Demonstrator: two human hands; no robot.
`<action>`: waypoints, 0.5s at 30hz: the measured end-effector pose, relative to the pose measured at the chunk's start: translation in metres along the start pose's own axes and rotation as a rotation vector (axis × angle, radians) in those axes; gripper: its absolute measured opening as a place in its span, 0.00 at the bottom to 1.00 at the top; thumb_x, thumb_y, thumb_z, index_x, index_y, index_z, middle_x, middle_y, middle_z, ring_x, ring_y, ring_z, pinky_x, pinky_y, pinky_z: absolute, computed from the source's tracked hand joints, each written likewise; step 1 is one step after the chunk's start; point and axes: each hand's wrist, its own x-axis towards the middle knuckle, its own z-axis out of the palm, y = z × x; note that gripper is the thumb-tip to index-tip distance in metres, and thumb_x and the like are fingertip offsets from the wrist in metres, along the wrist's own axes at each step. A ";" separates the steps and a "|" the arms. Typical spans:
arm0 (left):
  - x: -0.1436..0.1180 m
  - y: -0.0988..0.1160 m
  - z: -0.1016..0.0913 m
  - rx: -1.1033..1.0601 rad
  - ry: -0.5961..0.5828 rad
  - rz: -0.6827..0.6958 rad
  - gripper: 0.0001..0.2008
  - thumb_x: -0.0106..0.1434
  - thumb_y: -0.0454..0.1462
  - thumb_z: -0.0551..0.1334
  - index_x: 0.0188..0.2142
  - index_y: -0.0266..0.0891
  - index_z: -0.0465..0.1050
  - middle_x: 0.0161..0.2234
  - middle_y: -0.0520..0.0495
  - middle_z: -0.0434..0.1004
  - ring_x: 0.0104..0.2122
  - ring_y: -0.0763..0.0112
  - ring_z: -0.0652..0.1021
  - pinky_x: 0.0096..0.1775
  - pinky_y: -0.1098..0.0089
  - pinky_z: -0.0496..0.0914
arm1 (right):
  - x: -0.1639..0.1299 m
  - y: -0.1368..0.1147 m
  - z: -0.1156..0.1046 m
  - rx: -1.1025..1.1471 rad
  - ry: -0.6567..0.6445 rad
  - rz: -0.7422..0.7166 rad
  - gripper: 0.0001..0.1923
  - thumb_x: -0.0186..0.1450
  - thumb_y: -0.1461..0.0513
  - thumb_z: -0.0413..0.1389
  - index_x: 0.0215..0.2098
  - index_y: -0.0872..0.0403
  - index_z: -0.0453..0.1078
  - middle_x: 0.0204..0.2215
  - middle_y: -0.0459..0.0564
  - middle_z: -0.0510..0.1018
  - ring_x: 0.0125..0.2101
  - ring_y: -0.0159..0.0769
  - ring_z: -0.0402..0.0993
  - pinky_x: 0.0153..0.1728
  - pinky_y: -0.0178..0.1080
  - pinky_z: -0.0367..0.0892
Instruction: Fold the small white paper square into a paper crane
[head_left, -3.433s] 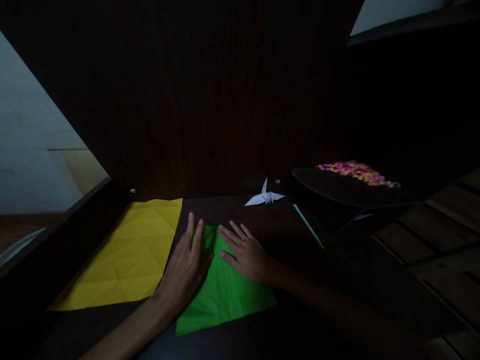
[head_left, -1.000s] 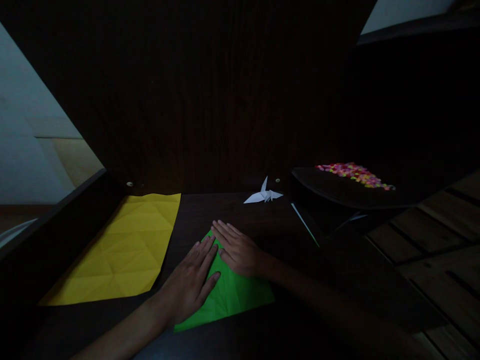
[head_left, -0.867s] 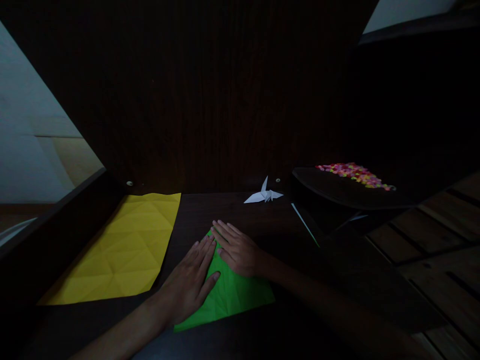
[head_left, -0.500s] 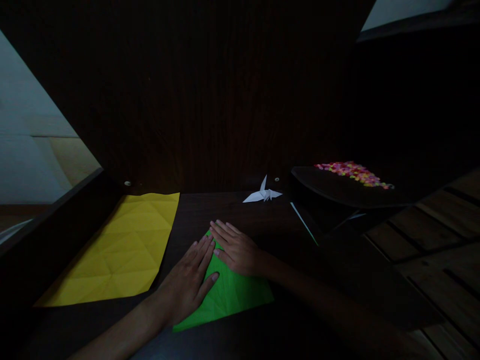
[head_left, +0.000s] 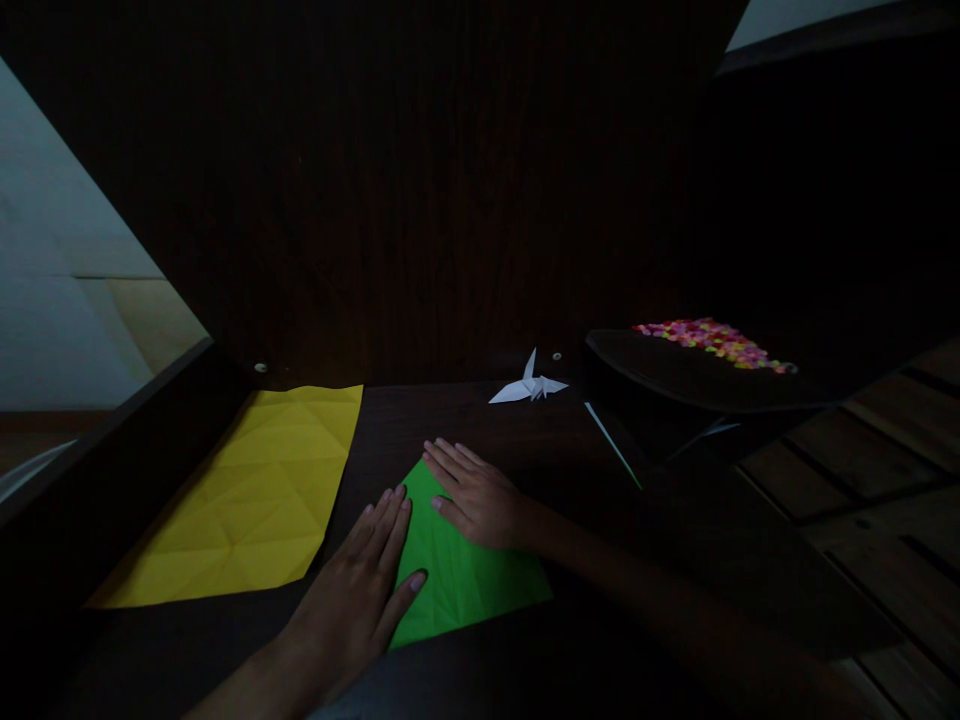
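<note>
Head view: folded green paper [head_left: 465,570] lay flat on the dark table [head_left: 480,420], near the front edge. Left hand [head_left: 352,595] was flat, fingers spread, pressing the sheet's left edge; nothing gripped. Right hand [head_left: 472,490] was also flat and open, palm down on the sheet's top corner. Creased yellow paper [head_left: 255,500] lay just left of it, apart. White paper crane [head_left: 529,388] sat farther back. Dark tray [head_left: 675,375] of coloured beads [head_left: 712,340] stood at right.

creased sheet [head_left: 247,500] left of folded sheet [head_left: 461,575]
</note>
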 end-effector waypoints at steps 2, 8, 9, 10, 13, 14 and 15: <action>-0.008 0.003 0.000 0.030 0.005 -0.022 0.37 0.70 0.47 0.53 0.70 0.31 0.39 0.66 0.32 0.55 0.63 0.48 0.62 0.57 0.51 0.66 | 0.000 0.000 0.000 -0.005 0.000 0.001 0.30 0.73 0.55 0.43 0.68 0.65 0.48 0.68 0.61 0.51 0.68 0.44 0.40 0.67 0.48 0.45; -0.009 0.001 -0.009 0.094 0.019 0.004 0.31 0.70 0.49 0.52 0.65 0.30 0.56 0.61 0.31 0.65 0.59 0.49 0.69 0.56 0.53 0.67 | 0.000 0.001 0.002 -0.015 0.002 -0.007 0.31 0.73 0.55 0.42 0.67 0.66 0.49 0.68 0.61 0.50 0.68 0.45 0.42 0.67 0.49 0.45; -0.004 0.001 -0.013 0.114 0.007 0.026 0.29 0.70 0.49 0.51 0.61 0.28 0.62 0.58 0.30 0.69 0.57 0.48 0.71 0.55 0.53 0.67 | 0.000 0.001 0.002 -0.013 0.006 -0.007 0.31 0.73 0.55 0.42 0.67 0.66 0.48 0.68 0.61 0.50 0.68 0.45 0.42 0.67 0.49 0.46; 0.003 0.002 -0.017 0.132 -0.017 0.037 0.28 0.71 0.49 0.50 0.57 0.27 0.67 0.55 0.28 0.72 0.54 0.47 0.74 0.53 0.51 0.69 | 0.000 0.001 0.003 -0.011 0.009 -0.007 0.31 0.73 0.55 0.42 0.68 0.66 0.48 0.68 0.61 0.50 0.68 0.45 0.41 0.67 0.49 0.46; 0.030 0.004 -0.031 0.156 -0.158 0.007 0.18 0.72 0.42 0.50 0.41 0.33 0.76 0.40 0.33 0.80 0.39 0.50 0.80 0.42 0.52 0.74 | -0.001 0.001 0.003 -0.001 0.009 -0.003 0.32 0.73 0.55 0.42 0.68 0.67 0.46 0.68 0.63 0.49 0.68 0.45 0.41 0.67 0.49 0.46; 0.039 0.005 -0.035 0.161 -0.206 0.003 0.15 0.71 0.38 0.51 0.39 0.34 0.75 0.36 0.36 0.80 0.35 0.52 0.80 0.38 0.53 0.74 | -0.001 0.001 0.004 0.003 0.006 -0.001 0.33 0.73 0.55 0.43 0.68 0.68 0.44 0.68 0.64 0.49 0.68 0.46 0.41 0.67 0.49 0.46; 0.048 0.005 -0.037 0.171 -0.233 0.025 0.13 0.70 0.35 0.52 0.41 0.34 0.74 0.35 0.37 0.79 0.33 0.53 0.79 0.38 0.52 0.73 | -0.001 0.001 0.004 0.009 0.003 0.000 0.34 0.73 0.55 0.43 0.68 0.69 0.42 0.68 0.65 0.49 0.68 0.46 0.40 0.67 0.48 0.45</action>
